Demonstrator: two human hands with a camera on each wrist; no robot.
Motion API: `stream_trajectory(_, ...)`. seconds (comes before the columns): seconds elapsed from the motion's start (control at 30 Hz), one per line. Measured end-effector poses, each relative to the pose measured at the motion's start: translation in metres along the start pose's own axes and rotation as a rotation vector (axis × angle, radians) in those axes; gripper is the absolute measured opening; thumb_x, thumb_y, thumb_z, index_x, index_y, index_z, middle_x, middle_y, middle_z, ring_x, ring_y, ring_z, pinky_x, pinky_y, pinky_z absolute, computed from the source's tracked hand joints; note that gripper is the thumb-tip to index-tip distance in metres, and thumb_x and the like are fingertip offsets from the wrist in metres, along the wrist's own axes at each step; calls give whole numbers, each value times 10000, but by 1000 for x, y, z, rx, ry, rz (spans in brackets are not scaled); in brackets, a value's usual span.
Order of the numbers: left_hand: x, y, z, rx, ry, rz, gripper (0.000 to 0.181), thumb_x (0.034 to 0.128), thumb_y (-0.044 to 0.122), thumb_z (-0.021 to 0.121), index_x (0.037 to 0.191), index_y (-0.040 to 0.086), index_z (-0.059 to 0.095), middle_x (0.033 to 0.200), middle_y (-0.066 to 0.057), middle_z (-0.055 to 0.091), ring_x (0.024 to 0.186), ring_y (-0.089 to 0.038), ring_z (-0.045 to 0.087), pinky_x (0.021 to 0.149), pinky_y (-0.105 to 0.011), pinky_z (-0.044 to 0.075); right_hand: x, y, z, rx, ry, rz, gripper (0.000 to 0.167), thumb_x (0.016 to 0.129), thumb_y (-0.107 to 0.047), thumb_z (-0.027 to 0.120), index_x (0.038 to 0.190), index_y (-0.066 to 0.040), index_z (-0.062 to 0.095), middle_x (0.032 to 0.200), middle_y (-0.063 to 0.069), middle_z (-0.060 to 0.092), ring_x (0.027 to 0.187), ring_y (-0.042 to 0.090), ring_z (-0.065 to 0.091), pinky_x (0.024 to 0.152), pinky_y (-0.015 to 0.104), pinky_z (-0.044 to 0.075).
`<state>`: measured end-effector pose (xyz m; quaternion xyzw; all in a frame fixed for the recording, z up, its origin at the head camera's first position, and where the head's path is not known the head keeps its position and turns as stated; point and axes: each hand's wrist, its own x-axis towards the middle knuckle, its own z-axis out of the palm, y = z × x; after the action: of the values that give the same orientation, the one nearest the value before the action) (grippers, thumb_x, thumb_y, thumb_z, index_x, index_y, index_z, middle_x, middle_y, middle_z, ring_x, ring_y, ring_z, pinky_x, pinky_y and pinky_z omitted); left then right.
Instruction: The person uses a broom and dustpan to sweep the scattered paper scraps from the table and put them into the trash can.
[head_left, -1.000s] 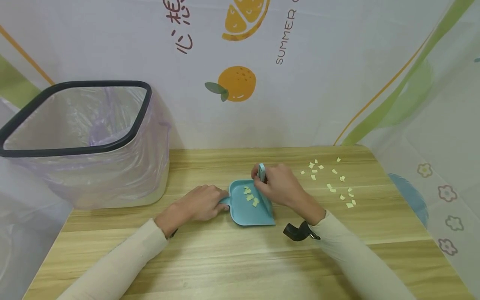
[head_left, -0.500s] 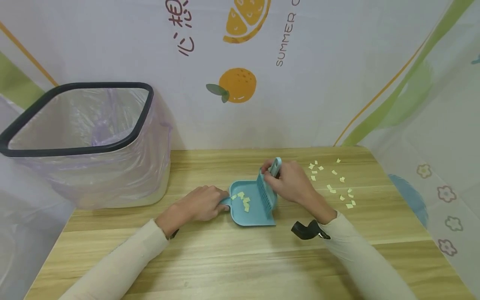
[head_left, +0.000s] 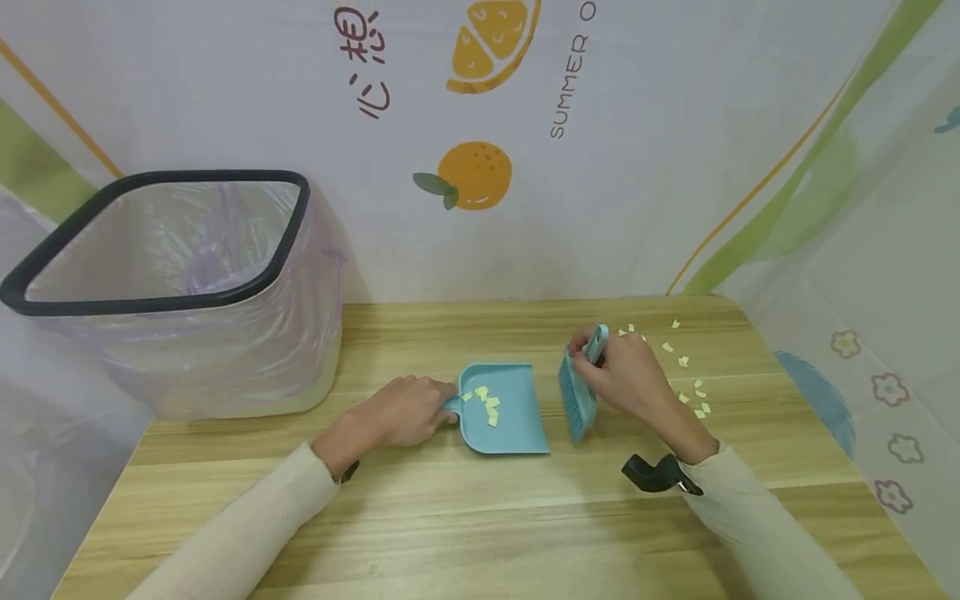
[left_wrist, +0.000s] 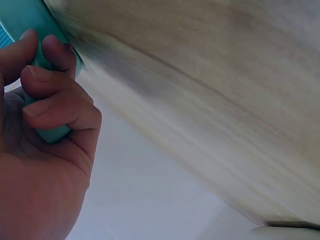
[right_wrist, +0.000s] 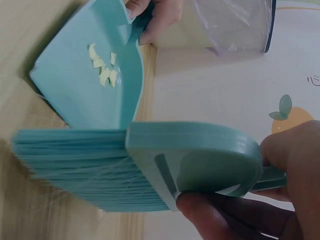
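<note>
Left hand: narrow, wrapped round the handle of the blue-green dustpan; holding it from the left, with fingers folded over the grip in the left wrist view.
Dustpan: resting on the wooden table, in front of the person and between both hands; turned with handle to the left and wide front lip to the right.
Inner scraps: small, pale yellow, lying inside the dustpan in a loose cluster toward the handle end, back from the lip.
Right hand: narrow too, gripping the brush; leaving the end of its handle sticking up past the fingers.
Brush: matching blue-green, just beside the dustpan's lip and apart from it, with bristles pointing down; touching the wood or slightly above it, cannot tell which.
Outer scraps: same pale yellow, scattered over the table at the right, near the right hand and partly hidden by it.
Bin: standing at the left, well apart from the dustpan; lined with a thin purplish bag and topped by a black rim.
Backdrop: white, behind the table, printed with an orange, a fruit slice and lettering.
Sleeves: long, pale.
</note>
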<state>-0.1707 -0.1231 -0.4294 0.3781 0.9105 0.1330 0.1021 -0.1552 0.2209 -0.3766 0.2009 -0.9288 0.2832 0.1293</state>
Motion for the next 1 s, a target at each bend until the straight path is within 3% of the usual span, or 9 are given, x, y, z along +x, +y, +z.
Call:
stream_trajectory(0.27,-1,1,2,-4,-13,-32,166,1117,274,675,1092,112,647,877,40,585,726,-151,532,664,-372,476,-4,7,8,11,12,-67,140,949,-88,620,946,-90,760,543,-146,536,496,11,366,477,275,311)
stream_trajectory(0.5,-3,3,-3,10,4,-28,170,1113,273,680,1077,110,643,831,40,556,724,-146,523,667,-367,478,-3,8,10,14,45,-90,145,940,-94,622,926,-87,766,584,-122,603,502,15,384,468,262,307)
stream_trajectory(0.73,-3,6,-19,46,39,-12,180,1108,270,690,1065,105,631,820,40,532,758,-162,533,713,-388,496,-2,6,10,4,28,-76,148,954,-96,614,937,-88,761,575,-115,590,502,28,385,468,275,315)
stream_trajectory(1.0,-6,8,-45,59,59,-12,192,1117,284,677,1015,138,606,813,60,536,737,-142,520,695,-363,486,-3,5,9,4,4,-32,155,973,-109,622,963,-81,774,537,-147,505,490,9,337,468,263,285)
